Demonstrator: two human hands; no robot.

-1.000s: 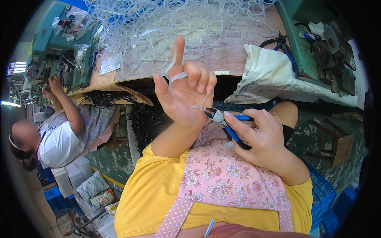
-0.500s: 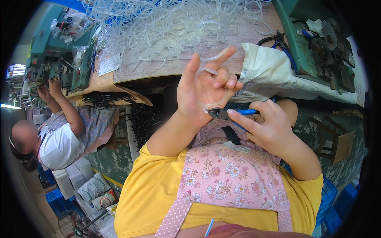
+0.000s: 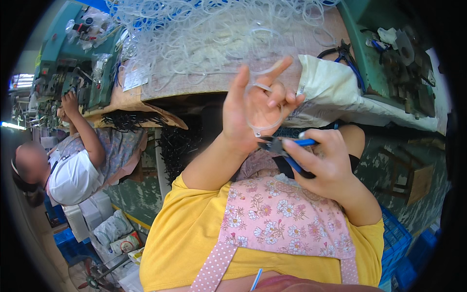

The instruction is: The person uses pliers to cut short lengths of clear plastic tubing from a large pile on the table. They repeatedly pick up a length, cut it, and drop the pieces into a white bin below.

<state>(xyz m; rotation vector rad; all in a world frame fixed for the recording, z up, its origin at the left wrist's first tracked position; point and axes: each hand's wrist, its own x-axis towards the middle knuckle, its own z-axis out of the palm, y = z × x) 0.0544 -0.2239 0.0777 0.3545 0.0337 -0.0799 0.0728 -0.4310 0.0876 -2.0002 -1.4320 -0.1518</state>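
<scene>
My left hand (image 3: 258,114) is raised palm up, its thumb and one finger stretched out and the other fingers curled round a clear plastic tubing loop (image 3: 268,128). The loop hangs across the palm, with a small clear piece at its lower end. In my right hand (image 3: 331,163) is a pair of blue-handled cutting pliers (image 3: 276,145). Their handles are spread, and the jaws sit just below that small piece, close to the left wrist. Whether the jaws touch it I cannot tell.
A heap of clear tubing loops (image 3: 194,39) covers the worktable ahead. Other pliers (image 3: 346,56) lie at the right by a white cloth sack (image 3: 323,80) and a green machine (image 3: 369,73). At left, a co-worker (image 3: 78,170) works at another machine. Black strips (image 3: 180,151) are heaped below the table.
The pliers' handles have spread apart in my right hand. Their head has shifted slightly down from the loop's lower end. My left hand, with the loop, has moved slightly right.
</scene>
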